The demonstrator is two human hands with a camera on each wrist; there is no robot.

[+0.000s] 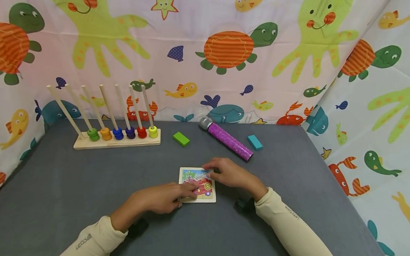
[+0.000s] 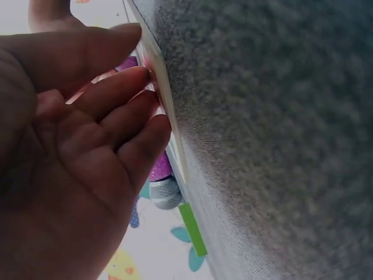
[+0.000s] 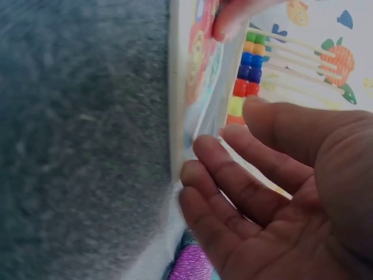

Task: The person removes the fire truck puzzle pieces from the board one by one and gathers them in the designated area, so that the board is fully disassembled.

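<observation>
A square picture puzzle [image 1: 185, 197], showing a red fire truck with a white ladder, lies flat on the grey table. My left hand [image 1: 165, 198] reaches over it from the lower left. Its outstretched fingers touch the picture, while the thumb is at the near left edge of the board. At the far right corner, my right hand [image 1: 232, 174] has its fingertips on the board's edge and picture. The right wrist view shows those fingers [image 3: 221, 175] loosely bent, with a gap between them and the thumb. Part of the picture is hidden under both hands.
A wooden peg stand [image 1: 136, 142] with coloured rings stands at the back left. Beyond the puzzle lie a green block [image 1: 181, 139], a purple glitter microphone [image 1: 229, 141] and a blue block [image 1: 255, 142]. A sea-animal curtain [image 1: 193, 75] hangs along the table's back edge.
</observation>
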